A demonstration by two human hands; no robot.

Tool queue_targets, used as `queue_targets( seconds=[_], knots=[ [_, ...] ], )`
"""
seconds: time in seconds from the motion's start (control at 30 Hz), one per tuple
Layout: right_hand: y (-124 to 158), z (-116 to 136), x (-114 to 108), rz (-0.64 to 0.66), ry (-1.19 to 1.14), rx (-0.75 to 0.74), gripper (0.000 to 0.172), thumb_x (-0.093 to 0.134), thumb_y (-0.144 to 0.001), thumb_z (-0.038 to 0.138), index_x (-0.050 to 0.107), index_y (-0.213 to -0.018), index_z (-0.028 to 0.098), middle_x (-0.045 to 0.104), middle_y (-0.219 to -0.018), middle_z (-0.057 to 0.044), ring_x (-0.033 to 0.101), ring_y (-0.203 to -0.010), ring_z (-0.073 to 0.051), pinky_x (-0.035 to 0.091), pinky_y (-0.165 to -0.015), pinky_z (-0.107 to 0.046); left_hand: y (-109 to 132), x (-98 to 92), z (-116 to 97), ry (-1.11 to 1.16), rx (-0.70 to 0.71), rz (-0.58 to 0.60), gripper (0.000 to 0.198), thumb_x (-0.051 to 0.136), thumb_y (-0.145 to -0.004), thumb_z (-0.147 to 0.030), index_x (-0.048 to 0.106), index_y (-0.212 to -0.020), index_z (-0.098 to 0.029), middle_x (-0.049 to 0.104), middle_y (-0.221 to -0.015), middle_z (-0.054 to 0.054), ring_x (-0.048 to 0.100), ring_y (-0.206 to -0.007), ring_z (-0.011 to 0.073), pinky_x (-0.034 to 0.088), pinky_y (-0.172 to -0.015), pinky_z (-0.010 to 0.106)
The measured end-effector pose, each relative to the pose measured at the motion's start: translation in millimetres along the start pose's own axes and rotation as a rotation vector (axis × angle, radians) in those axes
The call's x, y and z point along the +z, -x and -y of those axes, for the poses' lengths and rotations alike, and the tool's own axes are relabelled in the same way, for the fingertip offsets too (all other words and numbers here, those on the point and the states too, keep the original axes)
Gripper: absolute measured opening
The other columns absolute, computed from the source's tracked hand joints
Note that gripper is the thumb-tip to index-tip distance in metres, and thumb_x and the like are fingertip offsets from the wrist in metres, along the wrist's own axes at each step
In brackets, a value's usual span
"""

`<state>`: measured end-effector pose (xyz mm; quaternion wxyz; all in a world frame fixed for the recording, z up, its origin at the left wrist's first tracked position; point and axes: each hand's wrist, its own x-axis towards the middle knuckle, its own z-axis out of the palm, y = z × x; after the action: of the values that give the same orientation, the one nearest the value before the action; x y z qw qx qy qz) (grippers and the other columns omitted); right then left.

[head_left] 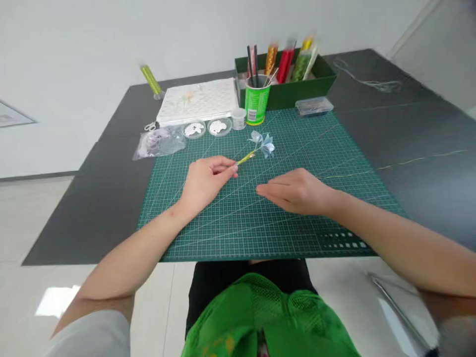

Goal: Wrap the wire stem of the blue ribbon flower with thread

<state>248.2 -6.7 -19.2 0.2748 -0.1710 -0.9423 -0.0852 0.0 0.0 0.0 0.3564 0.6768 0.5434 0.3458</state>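
My left hand (210, 179) is closed, with thumb and fingers pinching the yellow-green stem of an artificial flower (267, 146). Its pale blue petals point away to the upper right, above the cutting mat. My right hand (288, 191) is to the right of the stem and apart from it, fingertips pressed together. A thin yellow-green thread (349, 174) runs from behind this hand across the mat to the right. Whatever the right fingertips pinch is hidden. Both hands are over the green gridded cutting mat (230, 228).
Behind the mat stand a green can (256, 101) of tools, a dark green box (297, 94) of coloured tubes and a white foam-like block (201, 101). Two dishes (219, 127) of white pieces, a plastic bag (159, 142), small scissors (150, 127) and a clear case (314, 106) lie nearby.
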Motion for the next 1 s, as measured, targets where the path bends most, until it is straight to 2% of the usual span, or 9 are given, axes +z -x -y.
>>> queue_targets(
  seconds=[0.13,0.27,0.43,0.53,0.6,0.8,1.0],
  knots=[
    [-1.2,3.6,-3.6,-0.008,0.003,-0.008,0.027,0.05,-0.107,0.02,0.065,-0.085,0.018,0.065,-0.064,0.004,0.054,-0.053,-0.008,0.037,-0.05,-0.023,-1.2,0.5,2.5,-0.026,-0.01,0.018,0.018,0.072,-0.089,-0.034,0.081,-0.096,-0.02,0.08,-0.078,0.001,0.071,-0.065,0.0133,0.049,-0.059,0.022],
    [-4.6,7.0,-8.6,-0.065,0.013,-0.015,0.022,0.053,-0.106,0.02,0.064,-0.088,0.017,0.068,-0.068,0.003,0.057,-0.054,-0.008,0.041,-0.051,-0.024,-0.7,1.2,5.2,-0.098,0.031,0.09,0.015,0.071,-0.09,-0.031,0.081,-0.095,-0.022,0.082,-0.083,0.0,0.077,-0.08,0.0172,0.056,-0.075,0.026],
    [-7.6,6.5,-17.5,-0.148,0.035,0.013,0.008,0.058,-0.103,0.016,0.065,-0.101,0.016,0.073,-0.075,0.001,0.064,-0.061,-0.009,0.046,-0.054,-0.023,7.0,3.7,3.6,-0.212,0.082,0.225,0.012,0.07,-0.093,-0.028,0.081,-0.094,-0.024,0.081,-0.083,-0.003,0.075,-0.076,0.0139,0.05,-0.067,0.023],
    [-7.8,4.4,-23.8,-0.121,0.047,0.059,0.013,0.056,-0.104,0.018,0.068,-0.099,0.02,0.072,-0.073,0.002,0.063,-0.06,-0.009,0.045,-0.054,-0.023,15.3,7.3,-0.9,-0.306,0.195,0.311,0.013,0.068,-0.095,-0.03,0.081,-0.093,-0.025,0.078,-0.073,-0.006,0.064,-0.056,0.0096,0.039,-0.055,0.023],
    [-8.2,2.9,-27.1,-0.086,0.021,0.104,0.017,0.055,-0.106,0.021,0.07,-0.097,0.022,0.07,-0.071,0.002,0.061,-0.059,-0.009,0.043,-0.054,-0.023,20.7,10.1,-4.6,-0.333,0.24,0.379,0.013,0.068,-0.095,-0.027,0.081,-0.093,-0.025,0.077,-0.071,-0.007,0.058,-0.05,0.0077,0.035,-0.053,0.023],
    [-11.1,-1.1,-29.1,-0.049,-0.181,0.152,0.019,0.055,-0.107,0.024,0.071,-0.098,0.019,0.069,-0.071,0.001,0.061,-0.06,-0.009,0.044,-0.057,-0.021,30.1,15.5,-9.6,-0.344,0.307,0.479,0.015,0.067,-0.098,-0.028,0.081,-0.1,-0.023,0.077,-0.071,-0.006,0.052,-0.045,0.0067,0.036,-0.054,0.023],
    [-10.7,-7.2,-27.6,0.029,-0.295,0.244,0.023,0.055,-0.106,0.026,0.075,-0.095,0.019,0.076,-0.081,-0.001,0.07,-0.07,-0.011,0.048,-0.063,-0.022,32.3,14.4,-9.9,-0.278,0.341,0.552,0.016,0.066,-0.098,-0.028,0.082,-0.1,-0.023,0.077,-0.072,-0.006,0.055,-0.048,0.0056,0.037,-0.053,0.021]
  ],
)
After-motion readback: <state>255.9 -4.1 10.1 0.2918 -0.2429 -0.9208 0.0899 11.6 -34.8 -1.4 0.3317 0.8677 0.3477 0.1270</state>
